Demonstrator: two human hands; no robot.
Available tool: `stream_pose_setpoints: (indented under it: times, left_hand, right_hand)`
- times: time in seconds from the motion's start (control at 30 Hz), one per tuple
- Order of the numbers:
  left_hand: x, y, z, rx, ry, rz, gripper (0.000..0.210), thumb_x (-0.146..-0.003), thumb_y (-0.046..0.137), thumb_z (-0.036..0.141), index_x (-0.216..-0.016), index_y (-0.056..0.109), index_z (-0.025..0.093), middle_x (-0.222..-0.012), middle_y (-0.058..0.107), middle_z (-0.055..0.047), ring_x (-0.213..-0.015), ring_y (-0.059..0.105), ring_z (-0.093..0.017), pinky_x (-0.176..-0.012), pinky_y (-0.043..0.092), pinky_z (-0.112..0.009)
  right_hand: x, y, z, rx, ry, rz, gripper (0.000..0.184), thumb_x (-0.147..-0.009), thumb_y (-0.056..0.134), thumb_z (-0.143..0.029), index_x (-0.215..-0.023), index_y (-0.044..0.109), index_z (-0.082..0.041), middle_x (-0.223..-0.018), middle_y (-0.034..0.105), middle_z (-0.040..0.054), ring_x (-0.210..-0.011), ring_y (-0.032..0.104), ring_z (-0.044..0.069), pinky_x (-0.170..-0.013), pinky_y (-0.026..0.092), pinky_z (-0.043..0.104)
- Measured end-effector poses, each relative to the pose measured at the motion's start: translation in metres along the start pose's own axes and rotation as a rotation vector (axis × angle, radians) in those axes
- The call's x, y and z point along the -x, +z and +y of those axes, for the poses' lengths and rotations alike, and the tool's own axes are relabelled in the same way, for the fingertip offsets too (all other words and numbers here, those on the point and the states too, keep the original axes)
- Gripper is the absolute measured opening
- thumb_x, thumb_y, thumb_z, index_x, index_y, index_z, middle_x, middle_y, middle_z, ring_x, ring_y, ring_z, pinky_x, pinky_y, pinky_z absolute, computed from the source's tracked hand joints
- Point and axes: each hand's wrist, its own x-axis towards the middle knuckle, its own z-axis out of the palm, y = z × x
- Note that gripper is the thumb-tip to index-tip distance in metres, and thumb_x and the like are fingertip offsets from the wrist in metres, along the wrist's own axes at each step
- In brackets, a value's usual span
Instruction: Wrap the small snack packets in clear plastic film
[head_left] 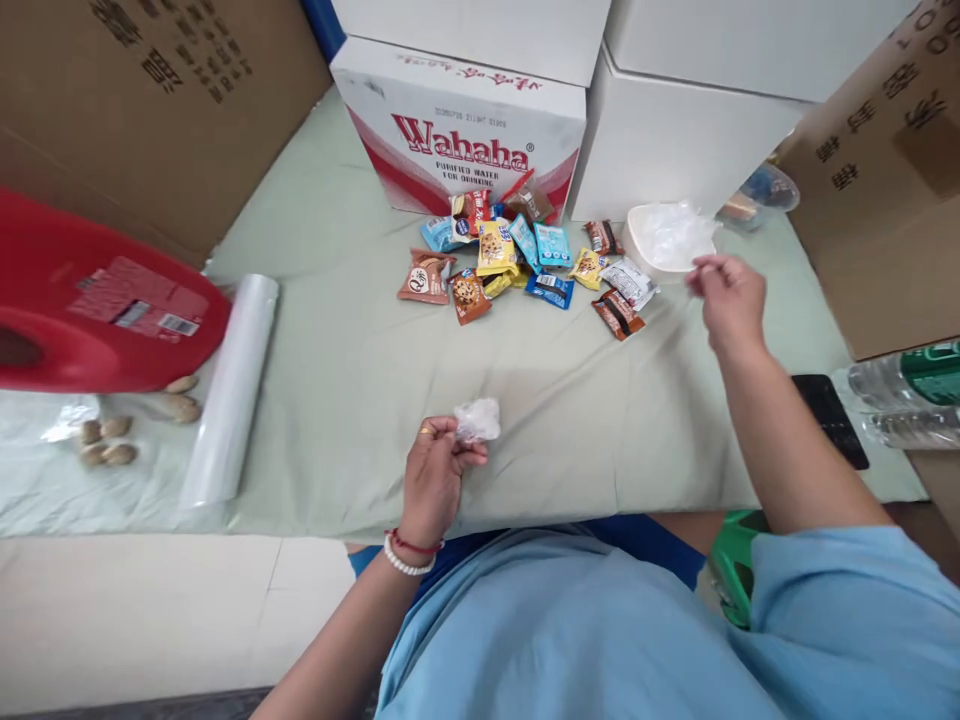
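Left hand: this hand [435, 465] has its grip closed on a wad [478, 420] of clear plastic, thumb and fingers pinching its near side.
Wad: crumpled, in front of the person near the worktop [337, 400] edge; whether it touches the cloth cannot be told.
Right hand: this hand [733, 300] is at the right side of the tub [646, 258], fingertips bunched close; whether the grip is clamped on any film cannot be told.
Tub: white, heaped with clear plastic [679, 235] that rises above the rim.
Snacks: wrapped packets [496, 247] lie loose in a pile before the Wahaha box [465, 140], trailing right to beside the tub.
Done: one wad is in the left hand, apart from the tub.
Left: the wad looks not yet spread open; no packet shows in it, and neither hand touches the pile. By that, probably an early stage.
Left end: a plastic roll [232, 390] lies beside the red jug [112, 310].
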Motion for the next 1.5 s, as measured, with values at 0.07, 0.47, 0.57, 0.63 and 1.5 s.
stream_pose_setpoints:
  times: [0.07, 0.47, 0.57, 0.63, 1.5]
  left_hand:
    - [0.002, 0.008, 0.0, -0.112, 0.024, -0.023, 0.048, -0.085, 0.075, 0.063, -0.095, 0.051, 0.022, -0.071, 0.067, 0.002, -0.057, 0.061, -0.013, -0.051, 0.047, -0.021]
    - [0.018, 0.031, -0.006, -0.328, 0.148, -0.181, 0.048, -0.094, 0.067, 0.068, -0.103, 0.055, 0.022, -0.084, 0.067, -0.001, -0.056, 0.052, -0.01, -0.051, 0.039, -0.024]
    - [0.015, 0.032, -0.01, -0.251, 0.106, -0.211, 0.057, -0.077, 0.087, 0.06, -0.107, 0.055, 0.022, -0.104, 0.068, -0.003, -0.057, 0.052, -0.007, -0.052, 0.042, -0.023]
    - [0.014, 0.032, -0.01, -0.235, 0.057, -0.212, 0.057, -0.073, 0.09, 0.055, -0.106, 0.057, 0.022, -0.088, 0.064, 0.002, -0.057, 0.051, -0.008, -0.052, 0.04, -0.022]
    - [0.025, 0.045, -0.013, -0.434, 0.121, -0.355, 0.02, -0.086, 0.075, 0.04, -0.083, 0.07, 0.02, -0.078, 0.068, -0.002, -0.07, 0.057, -0.015, -0.065, 0.046, -0.027]
  right_hand:
    - [0.059, 0.032, -0.017, -0.091, -0.011, -0.078, 0.026, -0.103, 0.061, -0.042, -0.107, 0.075, -0.021, -0.082, 0.073, 0.0031, -0.077, 0.069, 0.017, -0.081, 0.057, 0.036]
    - [0.196, 0.13, -0.062, -0.483, 0.149, -0.44, 0.029, -0.093, 0.073, -0.051, -0.095, 0.072, -0.022, -0.084, 0.069, 0.002, -0.077, 0.064, 0.017, -0.073, 0.052, 0.03]
    - [0.192, 0.119, -0.061, -0.574, 0.211, -0.473, 0.037, -0.088, 0.077, -0.058, -0.094, 0.071, -0.022, -0.082, 0.069, 0.0007, -0.075, 0.062, 0.016, -0.073, 0.051, 0.03]
    - [0.193, 0.112, -0.062, -0.598, 0.215, -0.486, 0.039, -0.086, 0.079, -0.06, -0.093, 0.072, -0.022, -0.082, 0.069, 0.0005, -0.074, 0.061, 0.016, -0.074, 0.051, 0.03]
    - [0.238, 0.101, -0.064, -0.362, 0.13, -0.304, 0.034, -0.101, 0.063, -0.052, -0.123, 0.066, -0.025, -0.118, 0.072, 0.0091, -0.099, 0.068, 0.021, -0.08, 0.058, 0.033]
